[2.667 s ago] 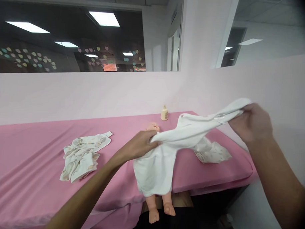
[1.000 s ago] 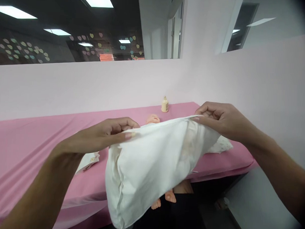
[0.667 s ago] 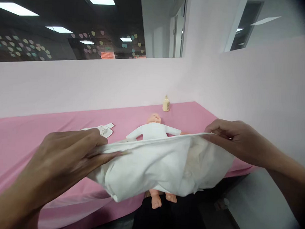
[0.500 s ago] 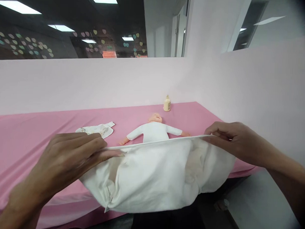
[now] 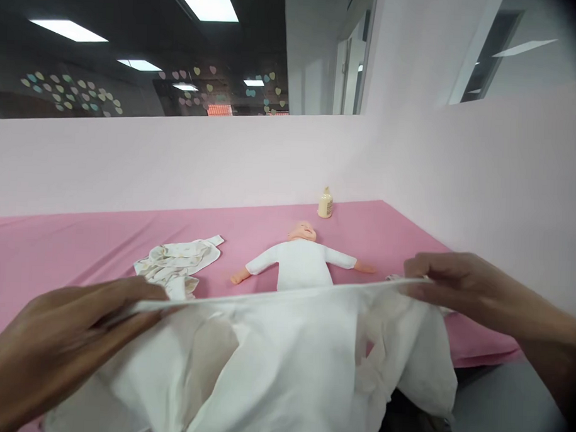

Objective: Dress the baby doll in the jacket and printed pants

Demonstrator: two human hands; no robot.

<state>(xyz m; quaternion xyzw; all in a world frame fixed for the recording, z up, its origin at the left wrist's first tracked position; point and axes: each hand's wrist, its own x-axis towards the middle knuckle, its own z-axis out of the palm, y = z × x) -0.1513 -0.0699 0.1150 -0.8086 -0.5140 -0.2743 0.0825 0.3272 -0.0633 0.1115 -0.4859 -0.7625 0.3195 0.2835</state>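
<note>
Pinching white cloth (image 5: pixel 283 361) taut, left hand (image 5: pixel 61 347) grip closed, right hand (image 5: pixel 451 281) likewise

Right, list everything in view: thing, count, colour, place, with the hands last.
white cloth: 1, white, stretched between both hands in the foreground, hanging over the near table edge.
baby doll: 1, peach skin in a white garment, on its back mid-table, arms spread.
patterned garment: 1, cream with small prints, crumpled left of the doll.
bottle: 1, pale yellow, upright at the table's far edge by the wall.
table cover: 1, pink, over the whole table.
partition walls: pale pink, behind and right of the table.
left hand: gripping the cloth's left edge.
right hand: pinching the cloth's right edge.
</note>
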